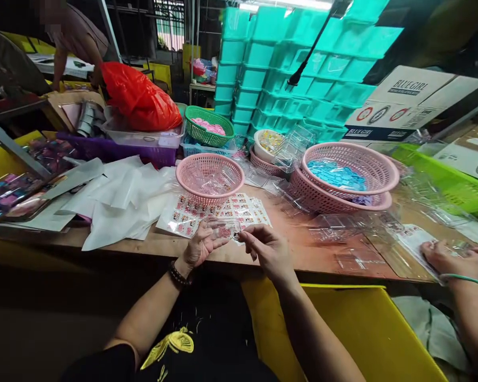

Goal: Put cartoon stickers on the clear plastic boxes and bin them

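Note:
My left hand [199, 245] and my right hand [263, 245] meet at the near edge of the wooden table [302, 249]. Together they hold a small clear plastic case [224, 229] with a printed card inside, each hand pinching one end. Just beyond it lie several printed sticker cards [242, 208] fanned out on the table. A small pink basket [210, 177] with clear cases in it stands right behind the cards.
White plastic bags [115, 199] lie at the left. Stacked pink baskets [348, 175] holding blue pieces stand at the right, with loose clear cases [334, 228] in front. Another person's hands [454, 260] work at the far right. A yellow crate [366, 323] sits below the table.

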`<state>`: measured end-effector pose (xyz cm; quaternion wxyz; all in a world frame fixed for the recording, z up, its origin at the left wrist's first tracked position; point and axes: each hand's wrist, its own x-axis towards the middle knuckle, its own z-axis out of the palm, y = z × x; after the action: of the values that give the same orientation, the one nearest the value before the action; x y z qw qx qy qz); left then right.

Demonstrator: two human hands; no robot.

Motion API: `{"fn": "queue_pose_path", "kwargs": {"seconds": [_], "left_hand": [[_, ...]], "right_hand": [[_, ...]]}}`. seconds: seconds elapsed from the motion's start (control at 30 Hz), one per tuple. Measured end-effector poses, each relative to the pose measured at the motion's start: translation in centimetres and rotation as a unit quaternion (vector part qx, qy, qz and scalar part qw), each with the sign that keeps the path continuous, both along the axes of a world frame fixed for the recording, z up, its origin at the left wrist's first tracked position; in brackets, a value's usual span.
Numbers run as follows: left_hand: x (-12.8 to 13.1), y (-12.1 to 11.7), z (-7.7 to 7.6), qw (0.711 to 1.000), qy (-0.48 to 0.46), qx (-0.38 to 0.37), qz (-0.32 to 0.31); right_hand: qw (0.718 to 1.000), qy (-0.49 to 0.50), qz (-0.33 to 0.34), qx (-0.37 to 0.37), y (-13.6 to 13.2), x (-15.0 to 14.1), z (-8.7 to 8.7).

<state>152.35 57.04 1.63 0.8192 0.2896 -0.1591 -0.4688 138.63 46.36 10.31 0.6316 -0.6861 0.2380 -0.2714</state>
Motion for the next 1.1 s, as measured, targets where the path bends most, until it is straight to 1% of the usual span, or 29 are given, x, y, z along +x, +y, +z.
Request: {"fn": "queue_pose_path", "kwargs": {"seconds": [0.07, 0.27, 0.43, 0.67, 0.8, 1.1], "left_hand": [[0.1, 0.2, -0.1, 1.000, -0.008, 0.004, 0.008], [0.6, 0.5, 0.0, 0.998, -0.046, 0.034, 0.033], [0.8, 0.7, 0.2, 0.996, -0.072, 0.053, 0.029], [0.9, 0.7, -0.1, 0.995, -0.082, 0.047, 0.029], [0.8, 0.6, 0.0, 0.996, -0.076, 0.046, 0.026], [0.7, 0.7, 0.5, 0.995, -0.073, 0.057, 0.024]], "right_hand": [[0.999, 0.026, 0.012, 0.039, -0.3, 0.8, 0.0], [0.994, 0.072, 0.045, 0.069, -1.0, 2.3, -0.3], [0.992, 0.089, 0.057, 0.063, -1.1, 2.9, -0.5], [0.993, 0.094, 0.053, 0.054, -1.4, 2.9, -1.0], [0.994, 0.083, 0.054, 0.049, -1.5, 2.8, -1.1], [0.994, 0.061, 0.047, 0.072, -1.3, 3.0, -0.9]]}}
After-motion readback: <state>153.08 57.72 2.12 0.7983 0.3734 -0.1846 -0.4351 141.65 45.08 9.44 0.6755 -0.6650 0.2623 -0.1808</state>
